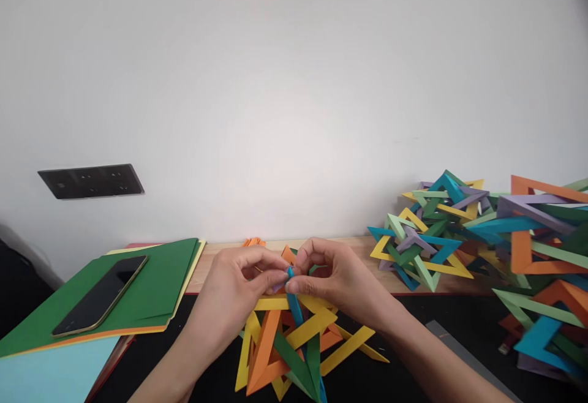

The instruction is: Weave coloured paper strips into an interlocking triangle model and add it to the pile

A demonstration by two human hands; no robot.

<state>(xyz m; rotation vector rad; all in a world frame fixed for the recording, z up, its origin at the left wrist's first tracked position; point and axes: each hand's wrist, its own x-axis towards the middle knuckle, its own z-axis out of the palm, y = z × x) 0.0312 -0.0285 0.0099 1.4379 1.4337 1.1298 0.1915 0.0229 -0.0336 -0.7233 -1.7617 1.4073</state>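
Note:
My left hand [243,283] and my right hand [328,277] meet at the middle of the desk, fingertips pinched together on the top end of a thin blue paper strip [294,305]. The strip runs down into a partly woven paper model [294,348] of yellow, orange and green folded triangular frames standing on the black mat [413,354] below my hands. Both thumbs and forefingers press on the strip's tip; the other fingers curl behind it.
A stack of green, yellow and orange paper sheets [156,293] lies at the left with a black phone [101,296] on top, light blue paper [50,372] beneath. Finished multicoloured paper models [427,231] pile up at the right [546,256]. A dark wall socket plate [92,180] sits on the white wall.

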